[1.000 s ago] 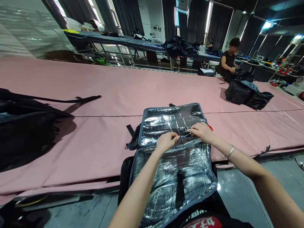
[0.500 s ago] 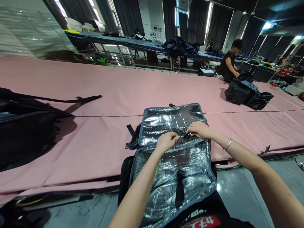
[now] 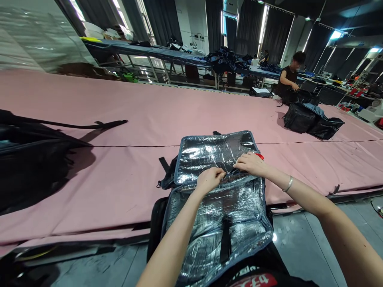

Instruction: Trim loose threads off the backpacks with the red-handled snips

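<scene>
A black bag with a silver foil lining (image 3: pixel 239 199) lies open at the pink table's near edge, its foil-lined flap (image 3: pixel 206 153) folded back on the table. My left hand (image 3: pixel 210 178) is closed at the seam between flap and body, fingertips pinched together; what they grip is too small to make out. Just to its right, my right hand (image 3: pixel 250 163) rests over the same seam with its fingers bent down on something dark, partly hidden beneath them. Something red (image 3: pixel 259 156) shows behind the right hand. A black strap (image 3: pixel 226 241) lies inside the lining.
Another black bag (image 3: pixel 30 167) with a long strap lies on the pink table (image 3: pixel 143 107) at left. At the far right, a person (image 3: pixel 289 79) handles dark bags beside a black bag (image 3: pixel 311 119). A long blue table (image 3: pixel 155 54) with dark fabric stands behind.
My right hand has shifted slightly left and flatter, covering more of the dark piece at the seam. My left hand is nearly unmoved. The person at far right has raised their hands a little.
</scene>
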The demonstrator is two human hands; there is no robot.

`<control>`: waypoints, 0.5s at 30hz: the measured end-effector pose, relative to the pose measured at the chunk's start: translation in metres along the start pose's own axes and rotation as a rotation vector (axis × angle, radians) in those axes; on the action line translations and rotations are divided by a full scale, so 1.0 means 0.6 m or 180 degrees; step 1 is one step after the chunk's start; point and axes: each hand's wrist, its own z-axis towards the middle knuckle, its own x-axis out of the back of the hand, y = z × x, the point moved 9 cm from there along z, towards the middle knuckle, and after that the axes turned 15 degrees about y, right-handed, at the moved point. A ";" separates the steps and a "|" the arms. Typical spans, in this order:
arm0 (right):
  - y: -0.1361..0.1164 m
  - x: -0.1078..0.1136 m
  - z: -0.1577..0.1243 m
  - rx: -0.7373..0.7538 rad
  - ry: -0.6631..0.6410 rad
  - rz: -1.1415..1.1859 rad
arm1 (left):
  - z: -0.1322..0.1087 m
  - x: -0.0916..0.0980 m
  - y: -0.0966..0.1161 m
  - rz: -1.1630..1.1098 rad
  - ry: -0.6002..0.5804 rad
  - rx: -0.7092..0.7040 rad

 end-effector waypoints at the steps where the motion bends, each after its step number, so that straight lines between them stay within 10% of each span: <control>1: -0.001 0.001 -0.001 0.0015 0.0030 -0.0010 | 0.000 0.000 0.001 -0.0009 0.0005 -0.0012; 15: 0.014 -0.005 -0.012 -0.0113 -0.0059 0.0292 | -0.002 0.002 0.003 -0.0112 0.0049 -0.0029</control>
